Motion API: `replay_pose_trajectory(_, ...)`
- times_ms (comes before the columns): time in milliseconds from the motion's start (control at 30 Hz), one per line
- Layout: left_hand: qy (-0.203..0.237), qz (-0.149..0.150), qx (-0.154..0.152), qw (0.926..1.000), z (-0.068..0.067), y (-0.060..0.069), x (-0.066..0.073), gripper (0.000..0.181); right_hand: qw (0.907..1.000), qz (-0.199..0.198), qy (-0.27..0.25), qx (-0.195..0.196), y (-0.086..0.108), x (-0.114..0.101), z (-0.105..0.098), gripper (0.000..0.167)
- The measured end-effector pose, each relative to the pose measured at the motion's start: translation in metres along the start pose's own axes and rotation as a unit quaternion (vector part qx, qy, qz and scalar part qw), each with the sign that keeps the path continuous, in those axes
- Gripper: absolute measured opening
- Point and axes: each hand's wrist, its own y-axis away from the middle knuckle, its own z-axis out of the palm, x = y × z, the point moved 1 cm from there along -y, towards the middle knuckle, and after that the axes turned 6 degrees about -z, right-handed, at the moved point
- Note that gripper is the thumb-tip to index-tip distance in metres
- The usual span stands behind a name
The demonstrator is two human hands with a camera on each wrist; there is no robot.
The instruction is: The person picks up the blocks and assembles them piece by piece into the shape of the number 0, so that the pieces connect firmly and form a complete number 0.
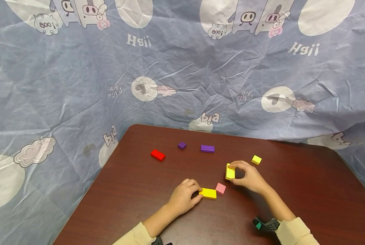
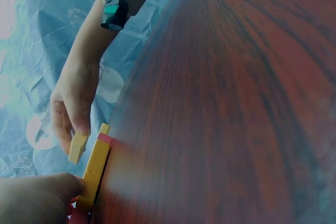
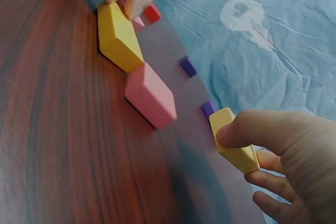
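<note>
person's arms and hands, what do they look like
Both sleeves are cream. On the right is a black strap with holes and a green patch; on the left, part of another black strap shows. Left hand and right hand are gloveless.

Head view high, facing forward and down over the desk (image 1: pixel 133 183), wrist views close, low, tilted along it, both catching the pink block (image 3: pixel 151 98)

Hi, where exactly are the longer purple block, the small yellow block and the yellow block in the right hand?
Longer purple block (image 1: pixel 207 148): head view, front face.
Small yellow block (image 1: pixel 257 159): head view, top face.
Held yellow block (image 1: pixel 230 174), in the right hand (image 1: pixel 249 176): head view, broad face.
</note>
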Motion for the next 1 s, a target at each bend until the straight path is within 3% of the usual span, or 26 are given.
replay_pose_trajectory(367, 0.002, 0.005, 0.008, 1.0000, -0.001, 0.000, 0.001, 0.012, 0.9995, -0.015, 0.011, -0.025, -0.007, -0.006, 0.016, 0.045)
replay_pose_trajectory(733, 0.003, 0.005, 0.002, 1.0000, -0.001, -0.001, 0.001, 0.013, 0.9988, 0.010, 0.012, -0.047, -0.009, -0.003, 0.024, 0.044)
replay_pose_trajectory(1000, 0.001, 0.006, 0.003, 1.0000, 0.000, -0.001, 0.000, 0.013, 0.9984, -0.016, 0.012, -0.054, -0.009, -0.002, 0.028, 0.040)
